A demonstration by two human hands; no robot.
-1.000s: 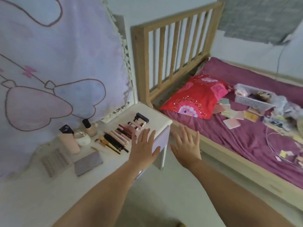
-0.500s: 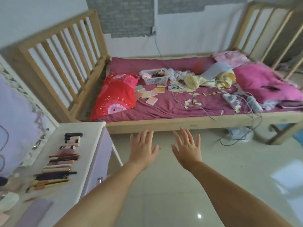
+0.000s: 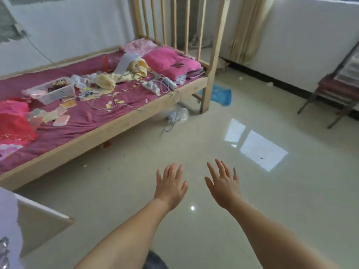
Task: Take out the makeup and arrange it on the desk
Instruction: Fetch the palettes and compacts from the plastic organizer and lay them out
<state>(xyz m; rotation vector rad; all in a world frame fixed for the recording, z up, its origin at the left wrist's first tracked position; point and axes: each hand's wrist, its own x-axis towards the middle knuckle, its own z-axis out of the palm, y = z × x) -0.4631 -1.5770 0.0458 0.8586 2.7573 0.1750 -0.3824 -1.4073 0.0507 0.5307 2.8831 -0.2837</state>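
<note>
1. Left hand [image 3: 171, 184] was held out flat over the floor [image 3: 252, 210], fingers straight and spread, holding nothing.
2. Right hand [image 3: 223, 186] was just beside the left hand, not touching it, fingers also spread, palm down, holding nothing.
3. Bed [image 3: 108, 129] stood well beyond the hands, wooden frame with a purple sheet.
4. White basket [image 3: 52, 93] sat on the bed near the red pillow [image 3: 13, 121]; something dark lay inside, too blurred to tell what.
5. Small flat packets and cards [image 3: 61, 120] lay scattered on the sheet between basket and pillow; could not tell whether they were makeup.
6. Power strip [image 3: 150, 87] with cables lay on the bed toward its foot, next to a pink blanket [image 3: 171, 63] and yellow cloth [image 3: 105, 80].
7. Corner of the white surface [image 3: 42, 220] showed near the bed's lower left; none of its top was visible, so no makeup could be seen there.
8. Blue bag [image 3: 221, 96] lay on the floor just past the bed's foot post.
</note>
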